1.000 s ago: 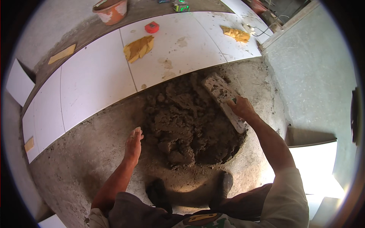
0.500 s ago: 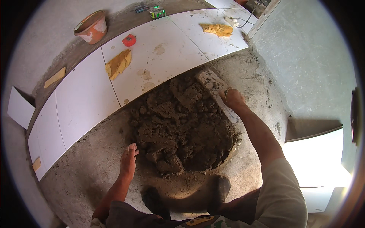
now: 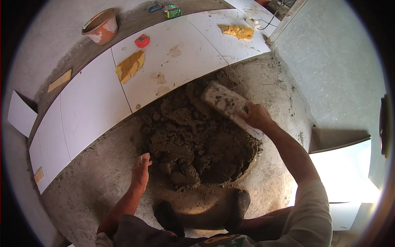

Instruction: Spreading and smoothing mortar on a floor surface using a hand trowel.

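Note:
My right hand [image 3: 258, 116] is closed round the handle of a plastering float [image 3: 226, 100], a long, pale, flat board smeared with mortar. The float lies slantwise over the far right part of a dark, wet mortar heap [image 3: 189, 136] on the floor. Whether its underside touches the mortar cannot be made out. Near the heap's left edge hangs my left hand [image 3: 141, 171], empty, with its fingers loosely extended.
White floor tiles [image 3: 164, 61] run in a row beyond the heap. On them lie a red tape measure [image 3: 142, 40] and crumpled yellowish pieces [image 3: 131, 66]. An orange bucket [image 3: 101, 29] and a green-lit laser level [image 3: 172, 11] stand behind. Loose white tiles [image 3: 345, 168] lean at right.
The float has swung left and toward me over the mortar, carried by my right hand. My left hand has hardly moved.

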Tool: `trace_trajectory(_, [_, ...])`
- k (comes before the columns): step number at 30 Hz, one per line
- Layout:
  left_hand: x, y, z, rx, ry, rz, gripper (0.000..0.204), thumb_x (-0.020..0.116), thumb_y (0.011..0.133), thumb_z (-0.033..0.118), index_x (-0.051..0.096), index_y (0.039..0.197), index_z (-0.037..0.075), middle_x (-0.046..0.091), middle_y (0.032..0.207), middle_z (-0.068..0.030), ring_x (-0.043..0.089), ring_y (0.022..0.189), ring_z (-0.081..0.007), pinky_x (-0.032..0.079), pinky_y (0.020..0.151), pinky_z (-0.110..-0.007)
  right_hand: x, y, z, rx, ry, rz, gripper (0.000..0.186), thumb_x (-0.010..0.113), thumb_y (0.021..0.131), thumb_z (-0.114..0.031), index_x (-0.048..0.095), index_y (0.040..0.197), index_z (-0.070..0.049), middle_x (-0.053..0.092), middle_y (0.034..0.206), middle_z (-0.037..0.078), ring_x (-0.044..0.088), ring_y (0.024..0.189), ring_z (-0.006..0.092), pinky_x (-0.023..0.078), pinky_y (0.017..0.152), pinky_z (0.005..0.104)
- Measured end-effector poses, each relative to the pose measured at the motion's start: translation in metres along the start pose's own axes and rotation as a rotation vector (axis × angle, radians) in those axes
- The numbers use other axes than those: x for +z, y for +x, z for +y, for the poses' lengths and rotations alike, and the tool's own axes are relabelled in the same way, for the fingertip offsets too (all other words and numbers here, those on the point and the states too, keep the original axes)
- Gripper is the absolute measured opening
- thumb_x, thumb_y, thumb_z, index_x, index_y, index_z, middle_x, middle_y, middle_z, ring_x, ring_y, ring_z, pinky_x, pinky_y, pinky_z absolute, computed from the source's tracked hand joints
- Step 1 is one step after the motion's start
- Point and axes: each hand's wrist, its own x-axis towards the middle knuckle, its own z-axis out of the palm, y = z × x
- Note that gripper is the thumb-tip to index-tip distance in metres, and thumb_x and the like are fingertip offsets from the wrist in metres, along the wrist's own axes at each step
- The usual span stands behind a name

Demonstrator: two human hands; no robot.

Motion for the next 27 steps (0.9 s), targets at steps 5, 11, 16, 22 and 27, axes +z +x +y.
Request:
trace_trajectory(5, [0.010,0.007,0.008,0.020,-0.001,-0.047,0.069,0.044,0.096,0.054,0.046,0.133,-0.005,0.049,0.133,-0.0213,0.053,0.118,-0.0310,0.041,0.101,-0.037,0.008,0.020,-0.020,-0.129,-0.236,-0.065,0.051,0.052,0.092,-0.050,0.056,0.108,-0.002,0.067,0.095,0.023,0.066,0.096,0.0351,0.051,0.085,0.0462])
trace_trajectory(11, [-0.001,0.003,0.004,0.036,-0.030,0.010,0.069,0.045,0.096,0.053,0.046,0.133,-0.005,0.049,0.135,-0.0217,0.055,0.116,-0.0302,0.041,0.101,-0.038,0.017,0.057,-0.019,0.039,-0.165,0.052,0.054,0.049,0.093,-0.052,0.058,0.108,-0.001,0.067,0.101,0.023,0.064,0.101,0.0366,0.051,0.087,0.0454])
trace_trajectory(16, [-0.010,-0.002,0.006,-0.001,-0.008,0.061,0.069,0.044,0.096,0.054,0.047,0.133,-0.004,0.050,0.134,-0.0214,0.057,0.112,-0.0288,0.041,0.099,-0.038,0.027,0.082,0.012,0.136,-0.096,0.117,0.057,0.048,0.093,-0.053,0.059,0.107,0.001,0.067,0.096,0.025,0.065,0.096,0.0390,0.051,0.083,0.0481])
trace_trajectory(22, [-0.012,-0.006,0.010,-0.036,0.049,0.055,0.069,0.044,0.095,0.056,0.049,0.132,-0.001,0.053,0.131,-0.0174,0.058,0.103,-0.0230,0.043,0.090,-0.036,0.024,0.092,0.017,0.233,0.044,0.099,0.060,0.048,0.094,-0.052,0.059,0.112,0.004,0.067,0.094,0.027,0.066,0.091,0.0391,0.053,0.081,0.0482])
trace_trajectory(27, [-0.017,-0.009,0.011,-0.024,0.064,0.042,0.069,0.043,0.094,0.057,0.049,0.133,0.001,0.053,0.131,-0.0155,0.058,0.102,-0.0212,0.043,0.087,-0.034,0.031,0.120,0.053,0.269,0.129,0.077,0.056,0.050,0.095,-0.045,0.057,0.117,0.006,0.066,0.086,0.024,0.068,0.066,0.0336,0.056,0.062,0.0451])
